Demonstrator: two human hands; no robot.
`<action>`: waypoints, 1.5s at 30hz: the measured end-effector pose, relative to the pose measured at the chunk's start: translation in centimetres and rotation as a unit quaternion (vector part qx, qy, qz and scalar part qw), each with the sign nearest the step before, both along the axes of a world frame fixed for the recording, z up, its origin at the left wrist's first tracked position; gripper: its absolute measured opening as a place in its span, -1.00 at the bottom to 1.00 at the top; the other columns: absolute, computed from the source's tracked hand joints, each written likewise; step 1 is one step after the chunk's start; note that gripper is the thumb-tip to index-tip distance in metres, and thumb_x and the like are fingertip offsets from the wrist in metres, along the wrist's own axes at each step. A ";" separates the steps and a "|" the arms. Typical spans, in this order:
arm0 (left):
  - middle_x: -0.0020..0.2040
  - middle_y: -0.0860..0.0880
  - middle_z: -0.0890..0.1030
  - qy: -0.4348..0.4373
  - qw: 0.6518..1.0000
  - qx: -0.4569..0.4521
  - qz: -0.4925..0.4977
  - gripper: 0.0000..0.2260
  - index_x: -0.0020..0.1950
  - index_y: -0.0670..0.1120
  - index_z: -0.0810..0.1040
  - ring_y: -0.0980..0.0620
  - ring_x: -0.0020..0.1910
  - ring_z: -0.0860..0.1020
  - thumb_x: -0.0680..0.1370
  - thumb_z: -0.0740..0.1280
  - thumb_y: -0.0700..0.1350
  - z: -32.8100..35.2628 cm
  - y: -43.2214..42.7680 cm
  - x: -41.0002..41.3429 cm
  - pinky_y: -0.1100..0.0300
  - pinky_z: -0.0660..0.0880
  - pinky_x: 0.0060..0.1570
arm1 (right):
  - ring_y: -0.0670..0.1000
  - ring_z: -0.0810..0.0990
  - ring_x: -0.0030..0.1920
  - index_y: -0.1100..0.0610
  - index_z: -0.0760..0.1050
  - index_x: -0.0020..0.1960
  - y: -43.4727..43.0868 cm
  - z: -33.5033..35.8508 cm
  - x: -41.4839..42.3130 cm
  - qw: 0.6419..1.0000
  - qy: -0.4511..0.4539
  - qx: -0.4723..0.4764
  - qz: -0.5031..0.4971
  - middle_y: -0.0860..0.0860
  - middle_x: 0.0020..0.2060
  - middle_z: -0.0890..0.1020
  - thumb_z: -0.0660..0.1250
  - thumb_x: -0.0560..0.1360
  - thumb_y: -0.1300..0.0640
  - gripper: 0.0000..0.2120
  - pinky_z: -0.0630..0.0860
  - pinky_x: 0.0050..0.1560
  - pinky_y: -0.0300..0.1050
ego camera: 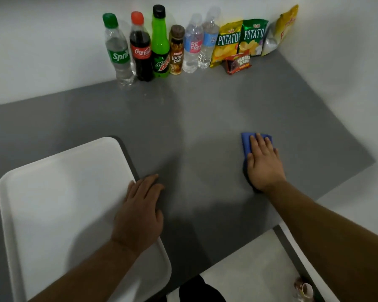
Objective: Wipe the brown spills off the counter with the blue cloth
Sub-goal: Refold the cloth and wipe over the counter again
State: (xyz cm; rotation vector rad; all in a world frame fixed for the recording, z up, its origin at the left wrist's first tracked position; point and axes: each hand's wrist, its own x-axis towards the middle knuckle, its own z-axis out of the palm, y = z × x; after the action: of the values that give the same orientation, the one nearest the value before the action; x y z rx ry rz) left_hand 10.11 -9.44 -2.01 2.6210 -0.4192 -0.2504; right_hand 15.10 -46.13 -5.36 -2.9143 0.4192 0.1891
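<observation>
right hand [263, 165] flat, hiding most of the blue cloth [246, 141]; left hand [140, 212] spread on white tray [52, 203].

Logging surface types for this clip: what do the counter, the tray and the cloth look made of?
Counter: smooth grey laminate or similar, semi-matte, with soft reflections under the bottles. Tray: white moulded plastic, probably, given its rounded corners and raised rim. Cloth under the right hand: soft blue fabric, possibly microfibre; the weave is too blurred to tell.
</observation>
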 end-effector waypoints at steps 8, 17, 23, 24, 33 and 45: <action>0.57 -0.06 0.37 0.015 1.000 -0.026 -0.008 -0.45 0.45 -0.11 0.49 -0.17 0.55 0.33 0.45 0.43 -0.20 -0.4 0.9 -0.1 -0.11 0.40 0.48 | 0.17 -0.02 0.68 0.11 0.05 0.70 10.3 -0.2 6.4 0.997 -0.020 -0.004 0.074 0.07 0.69 0.05 0.05 0.72 -0.01 -0.42 -0.05 0.63 0.17; 0.40 -0.12 0.55 -0.013 0.998 -0.059 0.030 -0.54 0.37 -0.13 0.54 -0.13 0.40 0.49 0.47 0.44 -0.22 -0.6 2.8 -0.6 0.04 0.38 0.43 | 0.09 -0.07 0.68 0.05 0.04 0.70 20.5 -0.1 3.6 0.959 -0.008 0.017 0.281 0.02 0.69 0.03 -0.01 0.70 -0.05 -0.41 -0.07 0.65 0.19; 0.37 -0.11 0.56 -0.065 0.994 -0.081 0.032 -0.61 0.31 -0.15 0.56 -0.10 0.40 0.47 0.49 0.26 -0.19 -1.1 4.0 -1.6 0.09 0.36 0.47 | -0.03 -0.25 0.67 -0.01 -0.03 0.70 21.8 -0.9 -4.5 0.955 0.004 0.047 0.292 -0.06 0.69 -0.08 -0.10 0.70 -0.11 -0.41 -0.18 0.66 0.12; 0.36 -0.10 0.55 -0.071 0.993 -0.085 0.029 -0.61 0.30 -0.15 0.57 -0.10 0.40 0.47 0.47 0.26 -0.20 -1.1 4.1 -1.7 0.09 0.36 0.47 | -0.03 -0.25 0.67 -0.01 -0.03 0.70 21.8 -1.0 -5.7 0.956 0.002 0.042 0.290 -0.05 0.69 -0.08 -0.09 0.71 -0.11 -0.42 -0.16 0.66 0.13; 0.30 -0.13 0.59 -0.066 0.996 -0.060 0.005 -0.67 0.20 -0.18 0.62 -0.16 0.34 0.50 0.44 0.33 -0.25 -0.8 4.3 -2.9 -0.02 0.46 0.37 | 0.00 -0.19 0.68 -0.03 -0.05 0.71 21.0 -1.0 -13.8 0.964 0.013 0.033 0.265 -0.05 0.69 -0.05 -0.01 0.71 -0.08 -0.40 -0.08 0.66 0.16; 0.28 -0.07 0.65 -0.105 0.994 0.024 -0.025 -0.67 0.25 -0.10 0.65 -0.18 0.29 0.56 0.51 0.36 -0.09 1.1 0.3 -4.0 -0.16 0.37 0.43 | -0.05 -0.13 0.68 0.03 0.10 0.69 18.6 0.7 -18.3 0.943 0.008 0.158 0.294 -0.06 0.68 0.03 0.12 0.70 -0.07 -0.40 -0.08 0.66 0.09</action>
State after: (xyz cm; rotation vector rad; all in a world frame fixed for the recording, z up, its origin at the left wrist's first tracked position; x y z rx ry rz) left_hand 6.12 -9.12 -0.92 2.6956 -0.5575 0.0005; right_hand -3.22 -27.50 -4.67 -2.6270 -0.4544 0.3263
